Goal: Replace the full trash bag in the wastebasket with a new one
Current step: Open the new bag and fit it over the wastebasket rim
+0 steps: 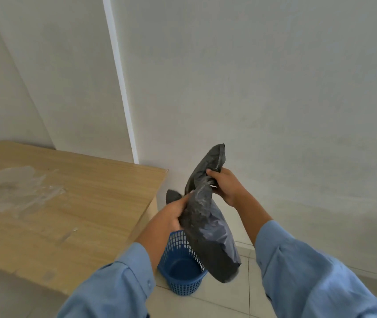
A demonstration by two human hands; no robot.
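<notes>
A dark grey trash bag [208,228] hangs in the air above and just right of a blue perforated wastebasket [182,274] standing on the floor. My left hand [171,216] grips the bag's left side near its gathered top. My right hand [226,184] clutches the twisted neck of the bag, with a loose flap of plastic sticking up above the fist. The bag's lower part looks filled and sags to the right of the basket. The basket's inside looks bare, with no liner visible in it.
A light wooden table [56,203] with a pale smeared patch stands to the left, its corner close to the basket. A white wall [274,99] is right behind. The floor [228,301] is pale tile.
</notes>
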